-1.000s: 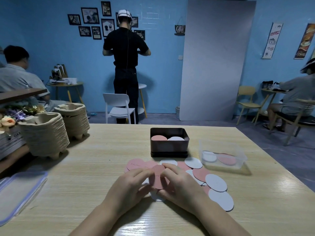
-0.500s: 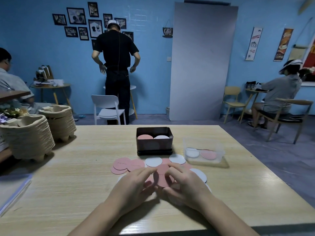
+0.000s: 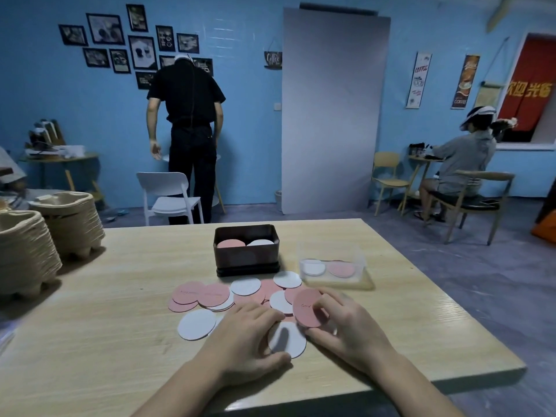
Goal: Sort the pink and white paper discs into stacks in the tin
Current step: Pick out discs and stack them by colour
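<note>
Right hand [image 3: 352,326] has raised a round pink paper disc [image 3: 308,308], fingers [image 3: 328,301] pinching it; left hand [image 3: 243,338] grips a round white paper disc [image 3: 287,341]. Dark rectangular tin [image 3: 246,258] at twelve o'clock holds few; most lie loose.

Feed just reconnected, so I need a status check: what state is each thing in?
tin, open, pink stack and white stack inside
clear box, lidless
loose discs, overlapping on table
right hand, pinches tilted pink disc
left hand, grips white disc on table
</note>
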Demonstrator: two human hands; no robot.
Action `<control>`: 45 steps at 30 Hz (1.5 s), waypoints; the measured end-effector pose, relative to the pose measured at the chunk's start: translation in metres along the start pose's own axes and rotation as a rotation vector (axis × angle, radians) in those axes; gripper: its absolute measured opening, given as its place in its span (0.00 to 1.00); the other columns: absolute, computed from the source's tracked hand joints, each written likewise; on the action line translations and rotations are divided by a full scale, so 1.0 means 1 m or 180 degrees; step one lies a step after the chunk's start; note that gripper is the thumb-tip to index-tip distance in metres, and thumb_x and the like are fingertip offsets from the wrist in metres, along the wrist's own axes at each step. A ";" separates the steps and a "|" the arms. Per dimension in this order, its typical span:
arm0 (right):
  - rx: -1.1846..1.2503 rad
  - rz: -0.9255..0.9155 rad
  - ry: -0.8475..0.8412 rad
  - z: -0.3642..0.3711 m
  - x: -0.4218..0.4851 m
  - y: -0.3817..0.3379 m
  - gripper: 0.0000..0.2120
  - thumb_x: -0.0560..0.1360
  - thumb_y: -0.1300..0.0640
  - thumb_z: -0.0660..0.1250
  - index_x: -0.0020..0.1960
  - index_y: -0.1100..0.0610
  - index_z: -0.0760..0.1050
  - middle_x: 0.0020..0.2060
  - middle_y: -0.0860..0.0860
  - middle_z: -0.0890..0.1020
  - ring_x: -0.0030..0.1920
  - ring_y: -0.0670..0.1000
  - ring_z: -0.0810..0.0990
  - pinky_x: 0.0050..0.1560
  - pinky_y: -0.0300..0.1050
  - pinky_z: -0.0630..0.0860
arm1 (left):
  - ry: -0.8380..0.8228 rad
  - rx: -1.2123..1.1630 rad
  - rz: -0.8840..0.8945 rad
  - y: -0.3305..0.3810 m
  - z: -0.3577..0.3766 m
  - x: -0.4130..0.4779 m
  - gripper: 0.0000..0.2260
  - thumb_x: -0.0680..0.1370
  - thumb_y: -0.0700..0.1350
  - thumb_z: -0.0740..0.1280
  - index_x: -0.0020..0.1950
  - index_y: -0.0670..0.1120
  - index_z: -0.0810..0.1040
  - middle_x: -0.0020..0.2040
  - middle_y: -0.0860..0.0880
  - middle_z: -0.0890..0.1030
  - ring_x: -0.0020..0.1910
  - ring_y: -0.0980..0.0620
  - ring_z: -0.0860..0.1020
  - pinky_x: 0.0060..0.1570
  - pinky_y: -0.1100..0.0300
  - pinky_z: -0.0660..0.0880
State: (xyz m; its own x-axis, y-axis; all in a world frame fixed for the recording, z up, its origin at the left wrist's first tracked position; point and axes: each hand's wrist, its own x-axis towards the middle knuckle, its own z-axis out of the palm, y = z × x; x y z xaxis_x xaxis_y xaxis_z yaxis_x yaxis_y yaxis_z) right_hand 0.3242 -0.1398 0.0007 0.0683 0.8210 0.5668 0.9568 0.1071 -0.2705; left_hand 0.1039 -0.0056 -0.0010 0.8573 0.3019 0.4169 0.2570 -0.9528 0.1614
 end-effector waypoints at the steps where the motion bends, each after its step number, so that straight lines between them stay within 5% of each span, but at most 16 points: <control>1: 0.0019 0.0017 0.0022 0.000 -0.001 0.001 0.16 0.73 0.42 0.73 0.48 0.52 0.73 0.56 0.42 0.78 0.52 0.44 0.75 0.48 0.36 0.71 | -0.0063 0.0040 -0.0043 0.002 0.001 0.002 0.28 0.71 0.71 0.64 0.66 0.57 0.72 0.59 0.60 0.77 0.60 0.58 0.70 0.63 0.59 0.64; 8: 0.0021 0.0044 0.0008 -0.001 0.000 0.000 0.16 0.72 0.42 0.74 0.47 0.49 0.70 0.52 0.39 0.75 0.48 0.38 0.68 0.47 0.27 0.63 | 0.0133 0.0170 0.0049 -0.004 0.001 0.009 0.25 0.67 0.70 0.68 0.56 0.56 0.74 0.49 0.60 0.79 0.50 0.56 0.73 0.56 0.60 0.69; 12: -0.0062 0.0027 -0.0075 0.002 0.000 0.001 0.16 0.72 0.40 0.72 0.48 0.50 0.72 0.60 0.44 0.78 0.56 0.46 0.76 0.52 0.33 0.70 | 0.0741 0.0114 0.0083 -0.031 0.000 0.000 0.26 0.63 0.65 0.75 0.53 0.51 0.80 0.45 0.57 0.82 0.43 0.52 0.80 0.47 0.60 0.74; 18: -0.0012 -0.0143 -0.0115 0.011 0.014 -0.013 0.15 0.74 0.39 0.71 0.50 0.46 0.69 0.62 0.44 0.78 0.58 0.46 0.77 0.52 0.38 0.75 | 0.1396 0.0067 0.0358 -0.034 -0.003 0.009 0.19 0.70 0.57 0.77 0.47 0.44 0.79 0.40 0.52 0.78 0.38 0.49 0.76 0.39 0.53 0.75; 21: 0.0119 -0.0066 -0.0122 0.020 0.015 -0.017 0.18 0.72 0.43 0.73 0.57 0.48 0.72 0.55 0.43 0.78 0.55 0.48 0.78 0.50 0.44 0.76 | 0.1336 -0.0012 0.0462 -0.029 0.003 0.015 0.17 0.69 0.53 0.77 0.46 0.42 0.78 0.48 0.49 0.81 0.41 0.46 0.78 0.38 0.53 0.77; 24: 0.0343 -0.0087 -0.0056 0.022 0.014 -0.018 0.25 0.72 0.48 0.74 0.66 0.47 0.70 0.59 0.43 0.79 0.58 0.47 0.78 0.54 0.44 0.77 | 0.1195 0.0064 0.0611 -0.025 0.010 0.019 0.16 0.70 0.53 0.76 0.42 0.42 0.77 0.53 0.47 0.82 0.43 0.45 0.78 0.40 0.54 0.76; 27: 0.0206 -0.0416 -0.0049 0.022 0.014 -0.018 0.18 0.74 0.50 0.73 0.59 0.48 0.70 0.68 0.47 0.75 0.66 0.48 0.75 0.59 0.42 0.76 | 0.1042 0.0131 0.0767 -0.024 0.015 0.021 0.14 0.74 0.54 0.74 0.45 0.43 0.78 0.62 0.47 0.80 0.46 0.45 0.79 0.44 0.56 0.75; 31: 0.0182 -0.0424 0.0000 0.020 0.014 -0.019 0.13 0.75 0.50 0.72 0.50 0.50 0.69 0.67 0.47 0.75 0.64 0.49 0.76 0.56 0.44 0.77 | 0.0971 0.0038 0.0693 -0.025 0.013 0.015 0.15 0.76 0.56 0.72 0.53 0.46 0.79 0.66 0.48 0.78 0.52 0.47 0.79 0.47 0.57 0.77; 33: 0.0180 -0.0412 0.0058 0.020 0.014 -0.018 0.13 0.74 0.51 0.73 0.49 0.51 0.69 0.66 0.48 0.75 0.64 0.49 0.76 0.56 0.46 0.77 | 0.0977 -0.0154 0.0514 -0.026 0.011 0.010 0.18 0.75 0.56 0.72 0.59 0.48 0.78 0.64 0.51 0.78 0.52 0.50 0.78 0.46 0.61 0.77; 37: 0.0215 -0.0424 0.0089 0.019 0.013 -0.019 0.14 0.73 0.52 0.74 0.50 0.52 0.70 0.67 0.46 0.75 0.66 0.48 0.75 0.57 0.47 0.77 | 0.0825 -0.0354 0.0270 -0.026 0.011 0.006 0.17 0.74 0.54 0.73 0.59 0.51 0.75 0.45 0.60 0.71 0.37 0.58 0.65 0.32 0.61 0.70; 45: 0.0319 -0.0409 0.0064 0.024 0.013 -0.017 0.19 0.75 0.40 0.71 0.48 0.56 0.72 0.69 0.43 0.73 0.61 0.51 0.78 0.52 0.50 0.78 | 0.0668 -0.0473 0.0225 -0.027 0.011 0.008 0.10 0.75 0.47 0.72 0.55 0.52 0.76 0.54 0.59 0.77 0.41 0.55 0.76 0.35 0.57 0.77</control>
State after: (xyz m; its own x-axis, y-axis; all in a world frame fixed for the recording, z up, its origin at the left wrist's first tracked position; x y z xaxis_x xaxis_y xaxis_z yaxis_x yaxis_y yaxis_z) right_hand 0.3024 -0.1172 -0.0058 -0.0461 0.7858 0.6168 0.9250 0.2667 -0.2706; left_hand 0.1089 0.0219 -0.0121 0.7556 0.2493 0.6058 0.1181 -0.9614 0.2485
